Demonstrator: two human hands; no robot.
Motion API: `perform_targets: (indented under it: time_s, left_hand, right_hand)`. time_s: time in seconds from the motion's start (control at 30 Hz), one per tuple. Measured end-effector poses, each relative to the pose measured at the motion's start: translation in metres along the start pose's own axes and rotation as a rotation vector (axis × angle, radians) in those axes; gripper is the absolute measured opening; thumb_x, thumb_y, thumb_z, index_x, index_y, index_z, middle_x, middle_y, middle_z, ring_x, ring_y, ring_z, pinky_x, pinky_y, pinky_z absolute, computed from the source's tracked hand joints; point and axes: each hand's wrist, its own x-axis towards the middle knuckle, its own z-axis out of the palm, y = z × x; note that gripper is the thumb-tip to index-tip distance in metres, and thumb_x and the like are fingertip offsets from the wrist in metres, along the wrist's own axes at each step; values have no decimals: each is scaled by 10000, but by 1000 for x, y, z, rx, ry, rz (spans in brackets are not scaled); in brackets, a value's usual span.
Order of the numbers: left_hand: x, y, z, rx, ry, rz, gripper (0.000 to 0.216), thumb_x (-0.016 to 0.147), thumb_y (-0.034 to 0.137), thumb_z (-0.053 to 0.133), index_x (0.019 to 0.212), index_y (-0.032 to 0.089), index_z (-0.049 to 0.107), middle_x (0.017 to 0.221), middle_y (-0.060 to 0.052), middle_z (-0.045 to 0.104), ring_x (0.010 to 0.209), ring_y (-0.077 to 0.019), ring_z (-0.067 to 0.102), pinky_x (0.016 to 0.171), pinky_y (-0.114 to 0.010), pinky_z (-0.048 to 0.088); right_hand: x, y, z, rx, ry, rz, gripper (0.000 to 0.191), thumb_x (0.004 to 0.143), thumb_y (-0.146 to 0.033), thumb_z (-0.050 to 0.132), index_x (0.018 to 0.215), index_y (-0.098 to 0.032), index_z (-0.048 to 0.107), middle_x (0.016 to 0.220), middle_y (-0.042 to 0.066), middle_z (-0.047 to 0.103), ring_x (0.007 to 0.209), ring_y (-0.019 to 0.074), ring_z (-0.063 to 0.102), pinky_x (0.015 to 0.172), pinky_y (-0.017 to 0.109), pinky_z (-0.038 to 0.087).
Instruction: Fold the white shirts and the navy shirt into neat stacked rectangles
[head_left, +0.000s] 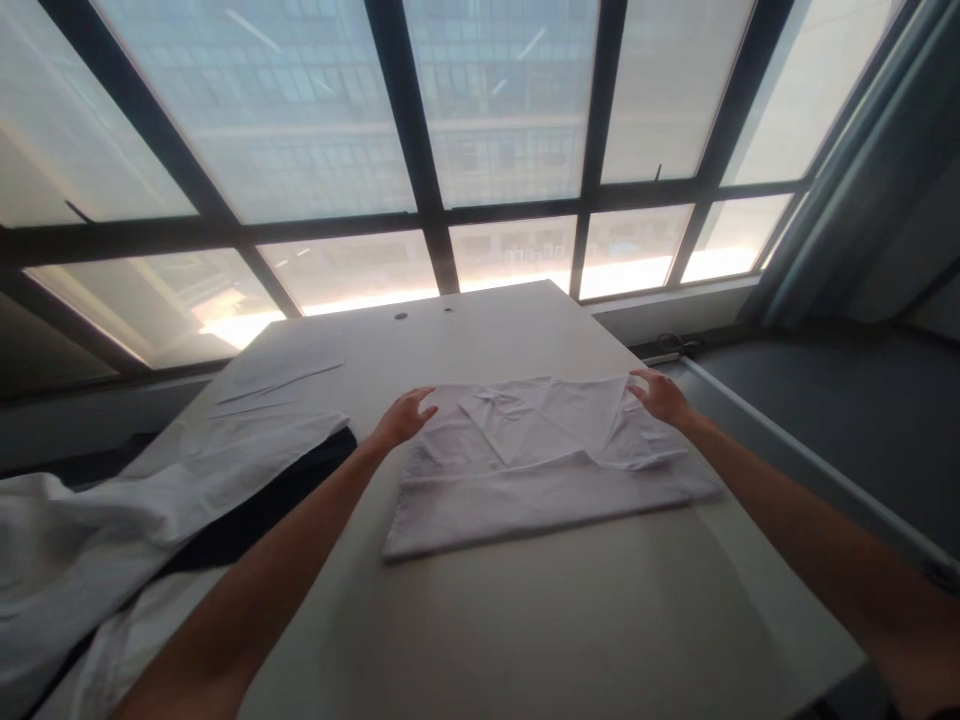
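A pale, folded fabric rectangle (525,505) lies with far corners by the spread left hand (406,416) and spread right hand (663,396), on a white table (525,630) before black-framed glass windows (502,110).

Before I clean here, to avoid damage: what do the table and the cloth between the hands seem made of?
The table looks like laminate or painted board, perhaps satin: pale, even, no grain shows. The cloth seems matte fabric, perhaps cotton: soft folds, wrinkles.
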Motion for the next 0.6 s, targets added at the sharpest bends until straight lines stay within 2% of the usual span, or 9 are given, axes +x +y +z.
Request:
perform_targets:
  time_s: [0.13,0.33,0.5,0.6]
  left_hand:
    - [48,-14,10,20,-47,-46,565,891,442,546,1327,84,552,1388,-183,571,1314,-269,503,1132,-393,335]
    - [89,-34,14,19,-147,-50,511,796,448,660,1190,123,658,1231,-156,668,1170,-263,586,1022,-331,420]
    - [110,-45,14,1,-273,-81,469,704,449,692,1058,142,711,1034,-109,712,904,-224,646,803,-274,480]
    - [119,-47,14,-25,-334,-86,440,625,442,730,944,139,723,954,-104,715,847,-227,636,739,-270,470]
  right_hand:
    - [35,-9,18,-54,-119,-16,417,918,-245,547,1308,-103,589,1331,169,616,1271,261,529,1098,389,370]
    - [67,-10,38,-67,-273,-42,395,880,-194,608,1271,-148,635,1304,144,641,1227,256,565,1066,369,392]
    - [93,-6,42,-50,-430,-53,381,799,-196,692,1174,-132,693,1195,139,689,1060,234,644,927,301,472]
    - [106,-3,38,-39,-528,-37,394,748,-216,732,1133,-134,706,1085,117,716,906,203,666,798,271,499]
